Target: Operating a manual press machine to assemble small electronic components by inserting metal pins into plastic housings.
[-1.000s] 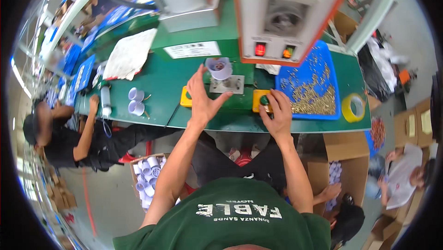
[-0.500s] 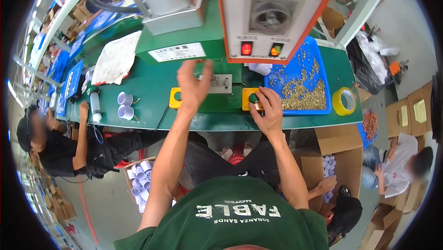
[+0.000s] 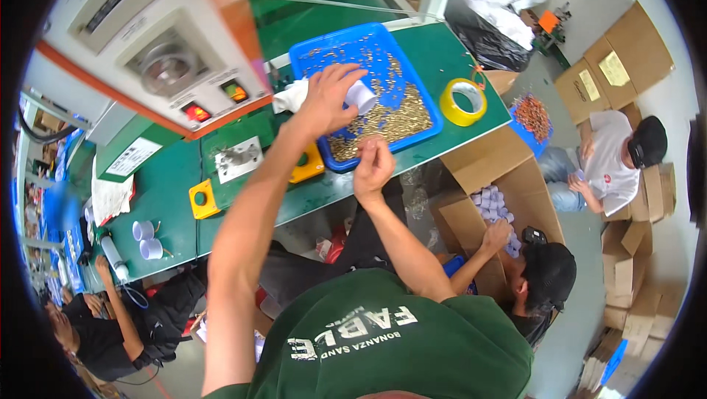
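My left hand (image 3: 329, 101) is over the blue tray (image 3: 434, 115), its fingers around a short pale plastic cylinder (image 3: 359, 97). Small brass-coloured metal parts (image 3: 405, 119) lie heaped in the tray. By the tray's near rim, my right hand (image 3: 374, 169) has thumb and fingertips pinched together; whatever they may hold is too small to make out. Left of the tray, partly behind my left forearm, sits a yellow button box (image 3: 308, 166). A metal fixture plate (image 3: 239, 160) lies on the green machine base, with a second yellow button box (image 3: 204, 199) beside it.
A white machine housing with orange edges (image 3: 177, 60) stands at the upper left. A roll of yellow tape (image 3: 462, 102) is right of the tray. Two pale cylinders (image 3: 150, 249) stand at left. A person reaches into an open carton (image 3: 508, 163) below the table edge.
The view has swung to the right. My left hand went from the fixture plate to the tray and now has a pale cylinder. My right hand left the button box and closed into a pinch.
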### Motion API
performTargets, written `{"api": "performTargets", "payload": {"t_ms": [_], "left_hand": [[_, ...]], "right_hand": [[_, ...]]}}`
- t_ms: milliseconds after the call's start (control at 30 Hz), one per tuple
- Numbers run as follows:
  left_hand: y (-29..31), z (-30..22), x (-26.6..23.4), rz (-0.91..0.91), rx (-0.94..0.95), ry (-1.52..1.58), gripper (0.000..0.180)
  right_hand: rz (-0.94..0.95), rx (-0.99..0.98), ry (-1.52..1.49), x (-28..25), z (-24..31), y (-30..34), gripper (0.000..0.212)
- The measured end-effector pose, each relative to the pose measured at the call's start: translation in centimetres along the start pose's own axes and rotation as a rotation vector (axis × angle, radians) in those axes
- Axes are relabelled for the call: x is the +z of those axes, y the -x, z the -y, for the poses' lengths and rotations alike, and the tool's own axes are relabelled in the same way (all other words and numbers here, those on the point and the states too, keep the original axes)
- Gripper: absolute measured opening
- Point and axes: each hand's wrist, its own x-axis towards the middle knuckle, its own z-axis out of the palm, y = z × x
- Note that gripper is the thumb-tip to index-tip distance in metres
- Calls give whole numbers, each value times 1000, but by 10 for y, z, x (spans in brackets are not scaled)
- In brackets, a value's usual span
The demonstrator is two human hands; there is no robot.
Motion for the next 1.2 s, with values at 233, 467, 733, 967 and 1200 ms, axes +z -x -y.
{"api": "performTargets", "payload": {"t_ms": [233,467,733,967,1200], "left_hand": [[-44,7,13,686,20,-340,58],[-30,27,2,131,81,10,42],[72,-76,-42,-293,-350,1773,46],[155,-88,-63,-401,-166,2076,40],[281,-75,-109,-1170,-454,2056,40]], "right_hand": [[41,-45,-54,1,-1,2,23],[49,-85,-46,2,5,-1,19],[135,-91,84,0,2,0,16],[151,-72,86,2,-5,-1,12],[223,-64,138,-11,-7,-1,17]]}}
